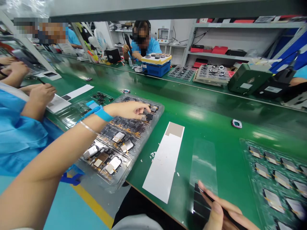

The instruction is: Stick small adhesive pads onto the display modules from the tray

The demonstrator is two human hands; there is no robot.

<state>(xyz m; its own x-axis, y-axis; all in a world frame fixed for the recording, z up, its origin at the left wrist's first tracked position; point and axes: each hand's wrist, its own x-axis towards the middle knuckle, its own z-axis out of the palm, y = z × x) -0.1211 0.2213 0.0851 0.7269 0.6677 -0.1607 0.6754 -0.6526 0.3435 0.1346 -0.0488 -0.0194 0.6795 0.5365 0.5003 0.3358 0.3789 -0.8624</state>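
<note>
- Head view: the left hand (pixel 127 110) is held out from the lower left of the frame, above a clear plastic tray (pixel 115 188) at the centre; a blue wristband (pixel 103 114) is worn on its wrist.
- Its fingers (pixel 144 110) are curved downward and are placed at a small pale piece (pixel 143 117); whether that piece is gripped cannot be told.
- Flat dark components (pixel 134 124) are laid in rows in the tray. White patches (pixel 113 164) are seen on those nearest the lower left, while those nearest the hand are mostly shown dark, so the rows appear only partly covered.
- A slim black tool (pixel 230 217) is grasped between the fingers of the right hand (pixel 219 210) at the bottom right of the frame.
- A white sheet (pixel 164 163) with a tan patch (pixel 174 129) is laid on the green table (pixel 211 127) between the hands, and white scraps (pixel 152 155) are scattered just beside it.
- A clear film (pixel 203 163) is laid to the right of the sheet, above the right hand.
- A second tray (pixel 249 150), holding pale-topped components (pixel 273 201), is placed at the lower right.
- A co-worker's hands (pixel 42 95) are seen at the left edge of the frame, near a blue sleeve (pixel 19 137).
</note>
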